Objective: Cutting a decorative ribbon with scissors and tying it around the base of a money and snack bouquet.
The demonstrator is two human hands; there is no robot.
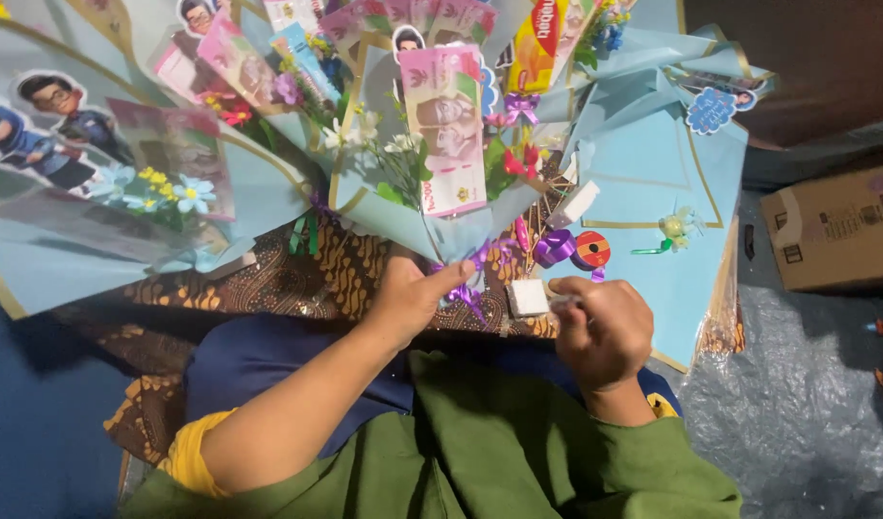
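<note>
My left hand [410,293] pinches a purple ribbon bow [468,276] at the neck of a light blue paper bouquet [417,144]. The bouquet holds pink banknotes, small artificial flowers and cartoon face stickers. My right hand [603,327] is closed around a small clear piece at its fingertips, right next to a small white pad [530,297]. A purple ribbon spool with a red core [576,249] lies just above my right hand on a brown batik cloth [297,279].
A second blue bouquet with cartoon cut-outs [105,173] lies at the left. Folded light blue wrapping paper [653,183] with a small yellow flower [676,227] spreads to the right. A cardboard box [833,235] stands on grey plastic sheeting [807,384].
</note>
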